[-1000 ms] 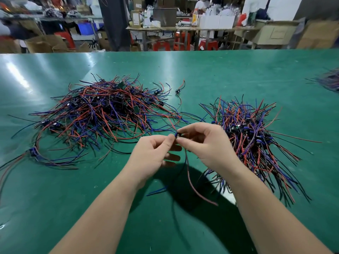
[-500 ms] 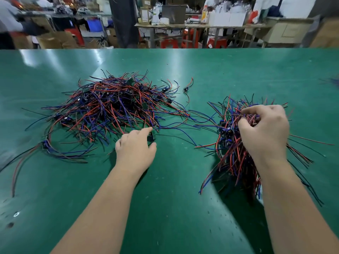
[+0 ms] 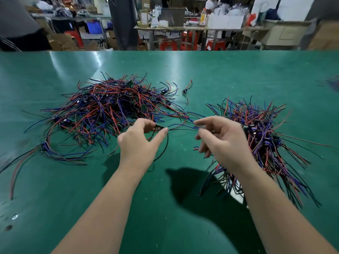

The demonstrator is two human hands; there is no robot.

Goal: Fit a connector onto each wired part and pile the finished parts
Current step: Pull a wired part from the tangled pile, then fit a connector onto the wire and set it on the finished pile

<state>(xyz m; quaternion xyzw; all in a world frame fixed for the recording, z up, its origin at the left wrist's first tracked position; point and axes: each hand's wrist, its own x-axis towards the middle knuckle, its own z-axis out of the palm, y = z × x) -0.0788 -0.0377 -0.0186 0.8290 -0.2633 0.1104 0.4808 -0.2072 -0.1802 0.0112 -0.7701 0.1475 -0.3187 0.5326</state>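
A big tangle of red, blue and black wired parts (image 3: pixel 113 107) lies on the green table at the left. A second, denser pile of wired parts (image 3: pixel 264 136) sits at the right. My left hand (image 3: pixel 139 143) pinches a small black wired part (image 3: pixel 159 127) between thumb and forefinger, its blue and black wires trailing right and down. My right hand (image 3: pixel 222 142) hovers just left of the right pile with fingers spread, its fingertips close to the blue wire (image 3: pixel 181 125); it holds nothing that I can see.
The green table (image 3: pixel 165 208) stretches wide around both piles. One stray wired part (image 3: pixel 185 91) lies between the piles, farther back. A loose bundle of wires (image 3: pixel 45 149) trails off at the left. Benches, boxes and red stools stand beyond the far edge.
My right hand has left the right pile and come back toward the middle, open. My left hand has lifted a wired part out of the edge of the left pile.
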